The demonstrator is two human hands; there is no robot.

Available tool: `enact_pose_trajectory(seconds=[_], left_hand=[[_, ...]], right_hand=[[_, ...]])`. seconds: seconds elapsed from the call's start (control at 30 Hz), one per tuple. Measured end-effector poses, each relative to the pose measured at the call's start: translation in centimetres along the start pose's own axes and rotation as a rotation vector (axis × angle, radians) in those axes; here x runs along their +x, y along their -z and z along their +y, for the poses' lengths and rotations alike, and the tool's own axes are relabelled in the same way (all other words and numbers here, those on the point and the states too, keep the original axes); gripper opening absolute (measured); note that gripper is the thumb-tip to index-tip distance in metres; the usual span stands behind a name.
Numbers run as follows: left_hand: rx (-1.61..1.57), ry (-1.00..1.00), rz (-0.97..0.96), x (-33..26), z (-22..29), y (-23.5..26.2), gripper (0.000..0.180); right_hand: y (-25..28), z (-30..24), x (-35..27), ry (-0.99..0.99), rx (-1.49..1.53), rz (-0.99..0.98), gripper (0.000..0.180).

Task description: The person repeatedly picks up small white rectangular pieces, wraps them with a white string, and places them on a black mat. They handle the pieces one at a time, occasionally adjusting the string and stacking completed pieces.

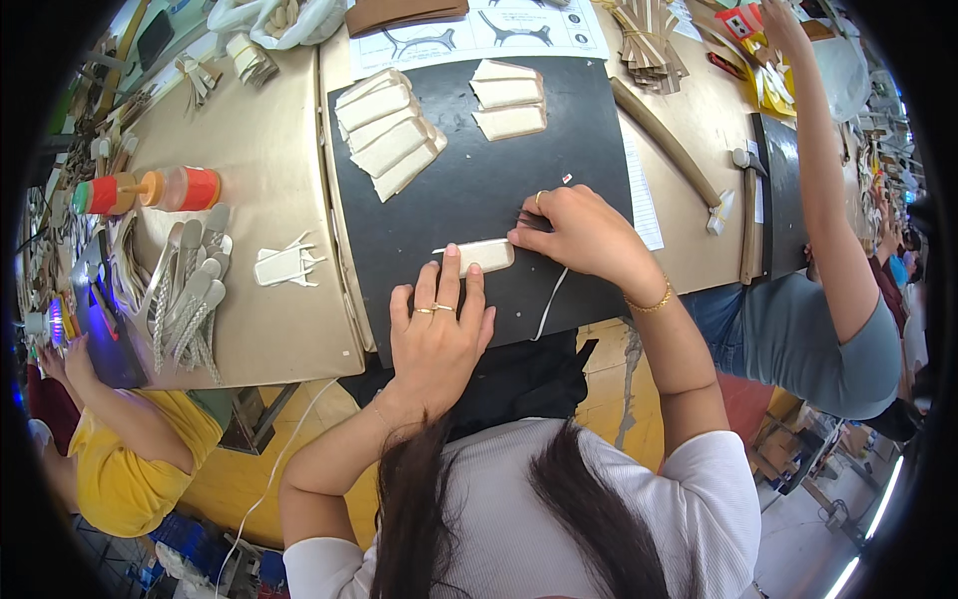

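A small cream padded piece (489, 257) with rounded corners lies flat on the black work board (399, 270). The outstretched fingers of my left hand (439, 314) rest on it and hold it down. Along its far edge runs a thin white strip (551, 304), which passes under my right hand and trails toward the board's near edge. At the piece's right end, the fingers of my right hand (584, 230) are pinched together on the strip. Something dark shows beside those fingers; its kind is unclear. Farther up the board lie two overlapping rows of similar cream pieces (394, 130), (509, 98).
Printed sheets (479, 35) lie beyond the board. To the left are glue bottles (190, 188), braided grey straps (195, 290) and white strips (284, 265). A hammer (750, 200) lies at right. Co-workers sit on both sides, one in yellow (140, 459), another in grey-blue (828, 339).
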State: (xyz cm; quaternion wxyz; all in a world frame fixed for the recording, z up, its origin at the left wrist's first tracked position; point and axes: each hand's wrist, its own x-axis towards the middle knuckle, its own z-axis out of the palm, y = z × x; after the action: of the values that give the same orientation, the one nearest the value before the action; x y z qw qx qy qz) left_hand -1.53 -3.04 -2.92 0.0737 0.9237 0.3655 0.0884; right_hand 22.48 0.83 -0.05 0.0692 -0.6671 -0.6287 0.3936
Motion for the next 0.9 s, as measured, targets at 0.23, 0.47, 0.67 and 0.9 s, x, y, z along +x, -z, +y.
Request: enact_pose_trajectory(seconds=[0.23,0.47,0.67,0.9], left_hand=[[0.004,-0.006,-0.019,0.1,0.0,0.1,0.056],[0.050,-0.092,-0.056,2.2,-1.2,1.1,0.050],[0.045,-0.172,-0.099,3.7,-1.7,1.4,0.050],[0.019,-0.199,-0.085,3.9,-1.4,0.8,0.041]], right_hand=[[-0.2,-0.3,-0.2,-0.018,-0.046,0.012,0.029],[-1.5,-0.6,-1.2,0.028,-0.096,0.156,0.027],[-3.4,-0.8,-4.2,0.083,-0.109,0.343,0.012],[-5.9,-0.3,-7.0,0.222,-0.167,0.559,0.034]])
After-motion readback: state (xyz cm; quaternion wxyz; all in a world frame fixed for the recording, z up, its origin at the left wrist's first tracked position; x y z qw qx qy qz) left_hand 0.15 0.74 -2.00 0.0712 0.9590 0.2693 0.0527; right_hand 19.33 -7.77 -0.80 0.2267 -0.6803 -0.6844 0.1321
